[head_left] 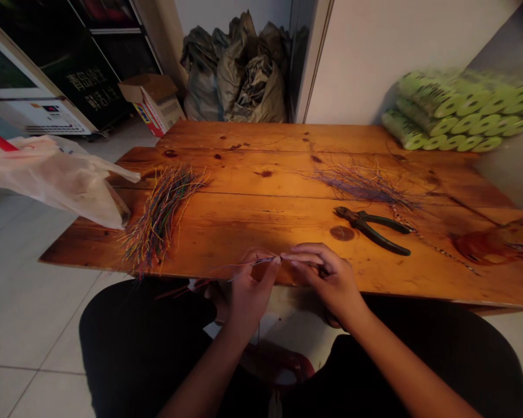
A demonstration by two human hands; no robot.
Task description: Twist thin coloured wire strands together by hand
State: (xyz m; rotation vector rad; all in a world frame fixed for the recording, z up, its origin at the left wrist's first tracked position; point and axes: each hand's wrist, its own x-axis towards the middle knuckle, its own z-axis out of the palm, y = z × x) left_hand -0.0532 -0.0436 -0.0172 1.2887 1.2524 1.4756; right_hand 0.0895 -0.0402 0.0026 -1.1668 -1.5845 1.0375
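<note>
Wooden plank table (261, 136) under warm light, tiled floor around it; from my remote feed I log grey woven sacks (235, 75) against the back wall, a cardboard box (152, 101) beside them, lime-green rolls (444, 110) stacked at the far right corner and a translucent plastic bag (52, 180) draping over the left edge. Working area: the left hand (249, 296) is closed in a pinch, thumb against fingers, on a few thin coloured wires (248, 265) that trail out left past the near table edge. The right hand (326, 284) curls in from the other side, its fingertips (290, 258) meeting the pinch point; I cannot tell from this view whether it grips strands too. Both hands sit at the near edge, just above the person's dark trousers (148, 331). Standing of the work, as far as the frame shows: a thick multicoloured wire heap (159, 220) lies on the left of the table, clearly the fuller lot, while a thinner, looser purple-toned wire spread (361, 183) lies on the right. Green-handled pliers (370, 229) rest just below that spread, untouched, and a speckled braided strand (436, 244) runs off beside them toward a blurred amber object (483, 247) at the right edge. No count of strands is possible from here.
</note>
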